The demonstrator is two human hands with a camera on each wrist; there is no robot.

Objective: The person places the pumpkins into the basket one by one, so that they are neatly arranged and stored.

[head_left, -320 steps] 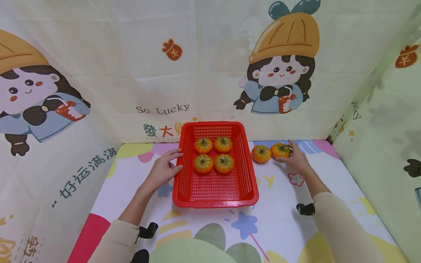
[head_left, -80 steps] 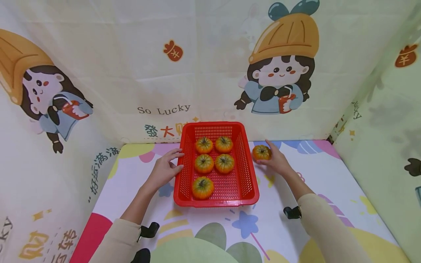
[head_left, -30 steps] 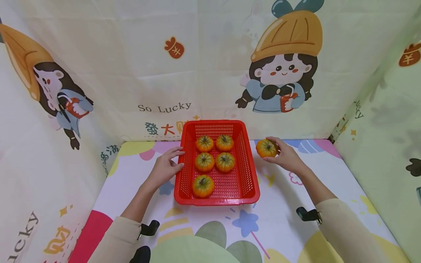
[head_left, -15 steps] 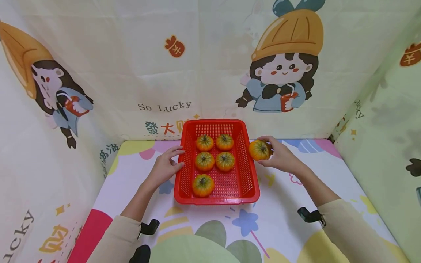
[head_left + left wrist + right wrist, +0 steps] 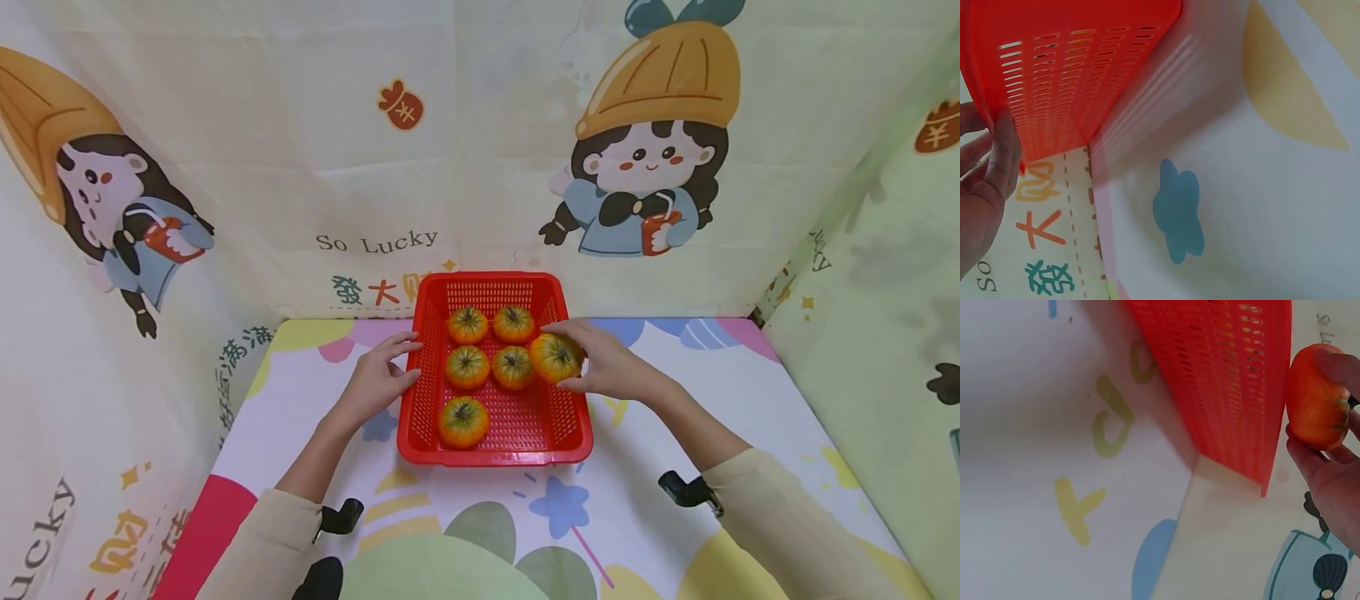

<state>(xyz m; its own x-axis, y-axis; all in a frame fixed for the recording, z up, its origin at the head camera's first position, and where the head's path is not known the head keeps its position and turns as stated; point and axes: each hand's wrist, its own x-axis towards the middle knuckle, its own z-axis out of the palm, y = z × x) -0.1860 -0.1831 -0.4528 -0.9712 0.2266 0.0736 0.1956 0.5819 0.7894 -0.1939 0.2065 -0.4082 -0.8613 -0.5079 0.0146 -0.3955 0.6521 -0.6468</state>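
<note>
The red basket point(image 5: 497, 433) on the bench point(image 5: 637, 500) holds five tomatoes point(image 5: 465, 422). The right hand point(image 5: 611, 367) grips a sixth tomato point(image 5: 555, 357) above the basket's right rim, fingers curled round it. The left hand point(image 5: 375, 383) rests spread against the basket's left wall.

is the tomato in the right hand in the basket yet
Not yet: the right hand holds the tomato above the red basket, over its right wall.

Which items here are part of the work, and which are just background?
In play:
- round orange-green tomato held in right hand
- red perforated plastic basket, left hand touching its side
- five tomatoes inside

Just there:
- colourful printed table mat
- cartoon-print backdrop cloth
</note>
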